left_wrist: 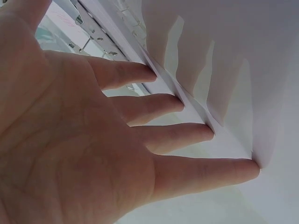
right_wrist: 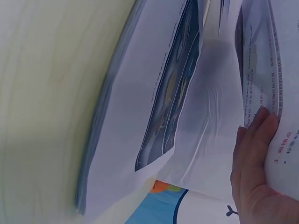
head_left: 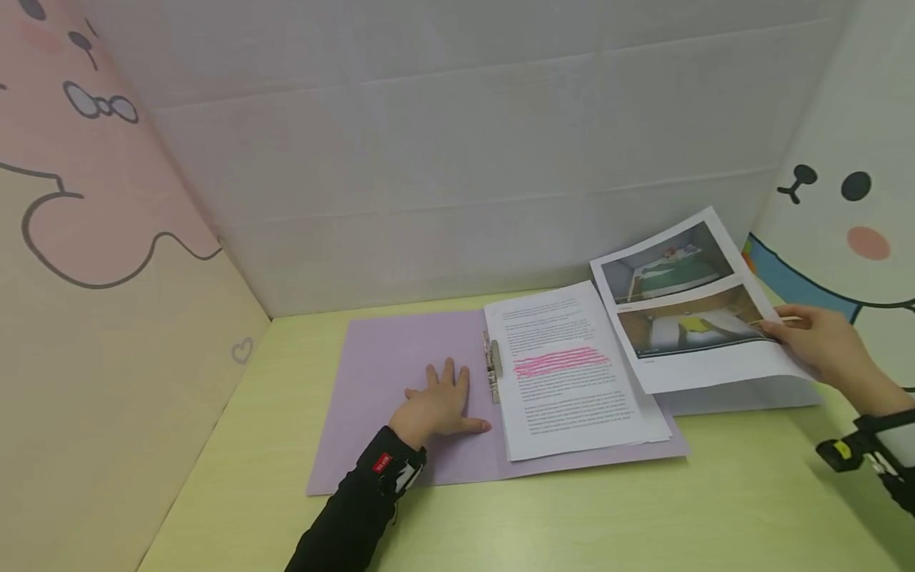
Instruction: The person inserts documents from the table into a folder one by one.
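A lilac folder [head_left: 407,349] lies spread on the table, a metal clip [head_left: 492,367] along its fold. My left hand [head_left: 436,409] rests on the left cover with fingers spread; the left wrist view shows its fingertips [left_wrist: 254,165] touching the cover. On the right side is a stack of printed pages [head_left: 565,381], the top one marked with pink lines. My right hand [head_left: 822,342] pinches the right edge of a sheet with two photos [head_left: 686,294], raised and tilted beside the stack. In the right wrist view, a text page [right_wrist: 287,116] overlaps the right hand's fingers.
The pale yellow-green table [head_left: 572,516] carries the folder. A white wall covering [head_left: 457,159] rises behind it. Cartoon-printed panels stand at the left [head_left: 114,318] and right [head_left: 843,238], the right one close to my right hand.
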Tool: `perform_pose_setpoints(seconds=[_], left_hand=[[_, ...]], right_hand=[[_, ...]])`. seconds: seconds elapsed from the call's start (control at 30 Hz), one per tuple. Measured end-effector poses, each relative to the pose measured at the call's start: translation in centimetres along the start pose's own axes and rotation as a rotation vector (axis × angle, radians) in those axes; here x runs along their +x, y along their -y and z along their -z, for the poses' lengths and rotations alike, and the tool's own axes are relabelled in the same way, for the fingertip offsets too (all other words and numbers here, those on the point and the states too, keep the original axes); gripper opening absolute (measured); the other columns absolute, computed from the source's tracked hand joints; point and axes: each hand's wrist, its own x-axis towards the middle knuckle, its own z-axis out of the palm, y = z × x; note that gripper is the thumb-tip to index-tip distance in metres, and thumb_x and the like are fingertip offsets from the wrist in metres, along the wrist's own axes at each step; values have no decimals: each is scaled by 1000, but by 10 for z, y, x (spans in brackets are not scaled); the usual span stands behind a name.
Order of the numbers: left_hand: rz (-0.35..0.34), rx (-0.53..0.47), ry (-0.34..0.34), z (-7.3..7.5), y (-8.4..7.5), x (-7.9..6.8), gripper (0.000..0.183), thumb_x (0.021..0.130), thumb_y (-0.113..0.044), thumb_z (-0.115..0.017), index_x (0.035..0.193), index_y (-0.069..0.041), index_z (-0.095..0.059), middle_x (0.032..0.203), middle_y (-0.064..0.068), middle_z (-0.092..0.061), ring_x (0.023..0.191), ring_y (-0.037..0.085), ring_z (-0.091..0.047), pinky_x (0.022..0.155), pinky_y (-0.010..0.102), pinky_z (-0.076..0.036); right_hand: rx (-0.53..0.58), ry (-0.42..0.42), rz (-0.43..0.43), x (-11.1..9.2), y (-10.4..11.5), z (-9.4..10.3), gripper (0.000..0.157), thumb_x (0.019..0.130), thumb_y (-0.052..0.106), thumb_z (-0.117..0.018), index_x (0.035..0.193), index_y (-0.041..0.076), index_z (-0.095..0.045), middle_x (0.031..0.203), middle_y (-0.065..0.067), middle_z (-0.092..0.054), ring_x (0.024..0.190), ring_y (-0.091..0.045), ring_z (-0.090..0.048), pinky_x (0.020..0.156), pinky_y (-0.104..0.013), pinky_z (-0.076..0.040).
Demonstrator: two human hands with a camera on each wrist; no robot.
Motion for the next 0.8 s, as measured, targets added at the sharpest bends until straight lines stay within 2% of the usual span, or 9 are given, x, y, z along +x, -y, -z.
perform_pose_setpoints(seconds=[0.23,0.37,0.53,0.8], left_hand=[[3,-1,-1,0,0,0,105,73,-69,-56,148,-5,-19,153,23,-11,134,48,-9,86,78,-28],[3,3,-1,-1,-1,1,105,73,-69,-55,148,-6,-19,154,23,-11,134,48,-9,87,77,-28],[3,7,-4,-2,0,2,106,73,-70,-55,148,-6,-19,154,23,-11,134,48,-10,87,77,-28],[4,10,-1,-2,0,3,106,72,-71,-54,149,-6,-19,154,23,-11,134,48,-10,86,77,-29]], right_hand=[[25,15,2,-2,6,-1,74,90,48,-48,124,-17,-41,119,-46,-43,103,-53,-42,76,-61,-40],[34,33,29,-4,13,-6,70,90,45,-49,124,-16,-42,118,-45,-45,105,-54,-41,78,-62,-38],[11,64,81,-4,23,-16,68,92,43,-49,125,-15,-41,116,-46,-45,108,-56,-39,83,-67,-33],[25,112,127,-3,34,-35,62,93,35,-50,125,-17,-38,116,-49,-42,108,-58,-39,85,-69,-35]])
